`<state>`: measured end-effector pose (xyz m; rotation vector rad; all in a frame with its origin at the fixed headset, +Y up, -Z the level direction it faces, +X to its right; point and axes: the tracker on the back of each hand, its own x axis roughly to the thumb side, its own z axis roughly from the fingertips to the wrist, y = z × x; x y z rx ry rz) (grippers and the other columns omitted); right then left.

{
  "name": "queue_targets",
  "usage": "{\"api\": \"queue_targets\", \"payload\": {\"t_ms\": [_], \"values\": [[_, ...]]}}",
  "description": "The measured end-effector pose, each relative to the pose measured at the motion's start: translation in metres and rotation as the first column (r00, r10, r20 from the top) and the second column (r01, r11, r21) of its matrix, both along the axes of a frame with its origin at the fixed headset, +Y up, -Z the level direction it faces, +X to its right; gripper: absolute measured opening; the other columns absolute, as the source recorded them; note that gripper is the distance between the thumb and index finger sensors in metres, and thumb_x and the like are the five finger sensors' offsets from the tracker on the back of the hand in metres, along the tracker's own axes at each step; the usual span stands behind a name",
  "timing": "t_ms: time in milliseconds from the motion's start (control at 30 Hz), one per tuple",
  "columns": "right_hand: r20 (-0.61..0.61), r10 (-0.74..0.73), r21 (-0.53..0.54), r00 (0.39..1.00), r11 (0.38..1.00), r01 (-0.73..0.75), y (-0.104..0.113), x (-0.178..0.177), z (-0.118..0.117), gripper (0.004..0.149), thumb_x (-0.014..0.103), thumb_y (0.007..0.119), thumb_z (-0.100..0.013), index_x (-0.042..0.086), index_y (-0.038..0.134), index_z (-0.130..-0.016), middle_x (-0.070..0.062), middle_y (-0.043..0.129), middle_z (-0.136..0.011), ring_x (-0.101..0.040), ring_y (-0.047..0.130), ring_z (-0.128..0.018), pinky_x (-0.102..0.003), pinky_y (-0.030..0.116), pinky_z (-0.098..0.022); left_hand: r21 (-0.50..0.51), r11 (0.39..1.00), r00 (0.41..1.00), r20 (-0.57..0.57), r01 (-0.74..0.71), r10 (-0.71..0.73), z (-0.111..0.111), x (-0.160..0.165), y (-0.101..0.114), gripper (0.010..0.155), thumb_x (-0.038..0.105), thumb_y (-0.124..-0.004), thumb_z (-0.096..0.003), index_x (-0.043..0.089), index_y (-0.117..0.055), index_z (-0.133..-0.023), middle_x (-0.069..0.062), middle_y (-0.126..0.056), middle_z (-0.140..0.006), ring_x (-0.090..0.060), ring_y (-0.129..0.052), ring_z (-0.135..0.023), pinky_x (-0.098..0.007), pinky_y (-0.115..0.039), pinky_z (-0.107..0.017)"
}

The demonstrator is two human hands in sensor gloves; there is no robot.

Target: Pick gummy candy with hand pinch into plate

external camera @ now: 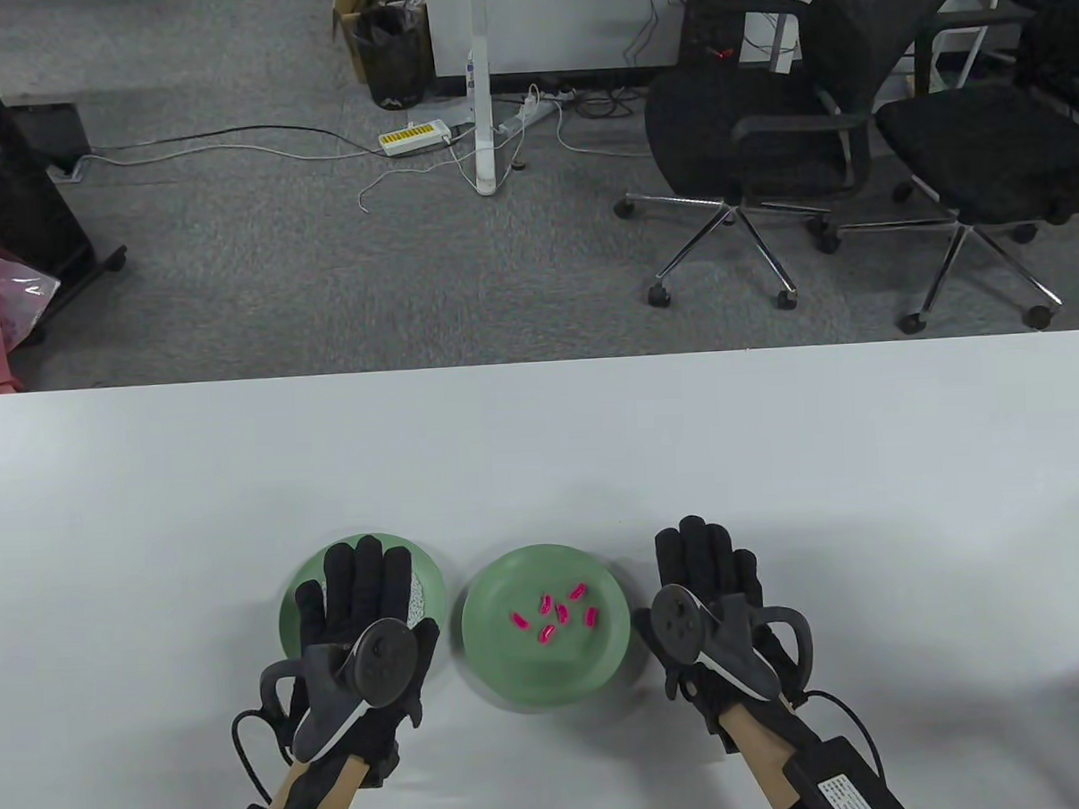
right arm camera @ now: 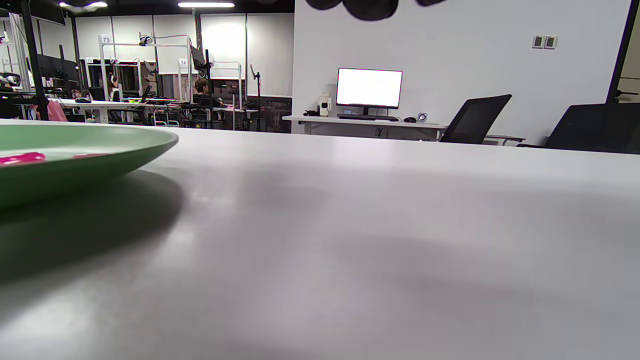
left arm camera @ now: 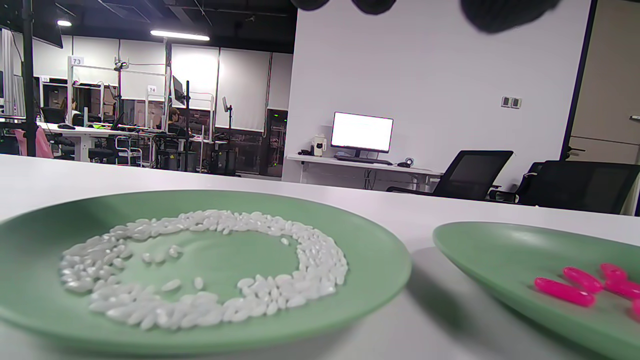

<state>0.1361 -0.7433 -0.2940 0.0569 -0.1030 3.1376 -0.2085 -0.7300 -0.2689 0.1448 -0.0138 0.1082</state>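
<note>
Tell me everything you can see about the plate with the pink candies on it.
The candy plate is round, shallow and matte sage green, perhaps ceramic. It sits flat on the white table, beside the rice plate with a narrow gap between them. Six pink gummy candies lie loosely clustered at its centre. Neither hand touches it.

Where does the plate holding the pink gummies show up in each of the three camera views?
Table view: the gummy plate sits bottom center, between the two hands.
Left wrist view: lower right corner, right of the rice plate.
Right wrist view: far left edge, only part of its rim showing.
Shared landmark: the pink gummies lying on it, visible in all three views.
</note>
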Motion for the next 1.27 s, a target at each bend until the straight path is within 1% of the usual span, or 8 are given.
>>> {"api": "queue_targets", "payload": {"t_ms": [1267], "values": [[-0.002, 0.024, -0.028, 1.000, 0.999, -0.024, -0.0008, -0.0035, 0.0017, 0.088, 0.064, 0.058, -0.035, 0.026, 0.027, -0.107, -0.003, 0.023, -0.119, -0.034, 0.033, -0.111, -0.055, 0.035, -0.078, -0.003, 1.000, 1.000, -0.001, 0.015, -0.015, 0.0025, 0.0037, 0.0071, 0.080, 0.060, -0.064, -0.0442, 0.032, -0.034, -0.113, 0.002, -0.027, -0.121, -0.033, -0.025, -0.117, -0.060, -0.029, -0.079]]}}
